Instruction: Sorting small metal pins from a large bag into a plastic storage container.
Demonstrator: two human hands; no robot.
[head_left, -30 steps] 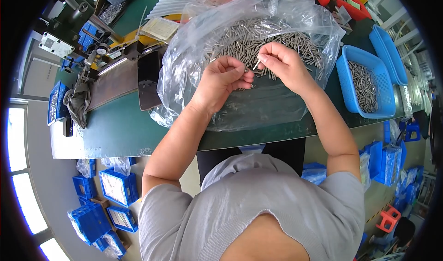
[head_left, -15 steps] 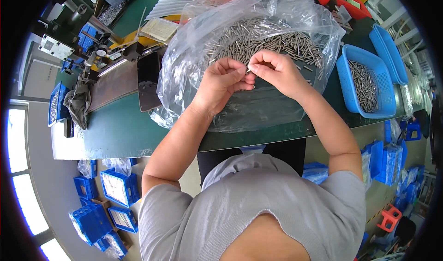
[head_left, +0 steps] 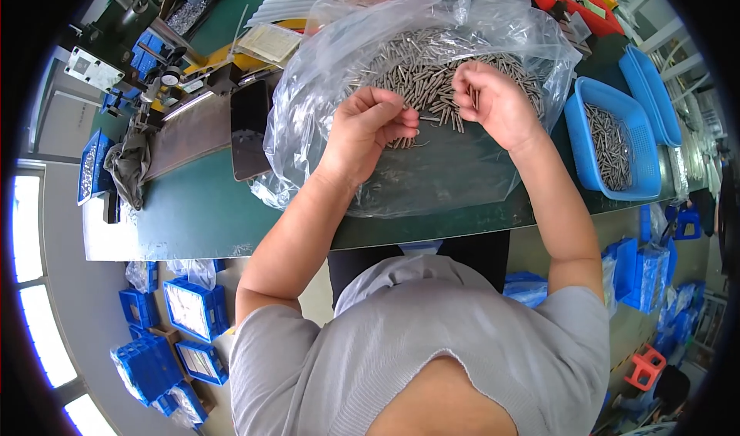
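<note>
Many small grey metal pins (head_left: pixel 424 81) lie in a loose heap on a clear plastic bag (head_left: pixel 316 89) spread over the table. My left hand (head_left: pixel 370 127) hovers at the heap's near left side, thumb and fingers pinched together. What sits in that pinch is too small to make out. Over the right part of the heap is my right hand (head_left: pixel 499 106), its fingers curled in toward the thumb. Whether pins are inside those fingers is hidden.
Right of the bag stands a light blue basket (head_left: pixel 651 166) with more pins, beside stacked blue trays (head_left: pixel 654 89). Left of it lie a dark flat tablet-like thing (head_left: pixel 250 131) and a metal fixture with a dial gauge (head_left: pixel 170 77). Red bins (head_left: pixel 605 20) sit at the far edge.
My hands were together at the fingertips. My right hand has moved away to the right and farther over the heap. My left hand has stayed nearly in place.
</note>
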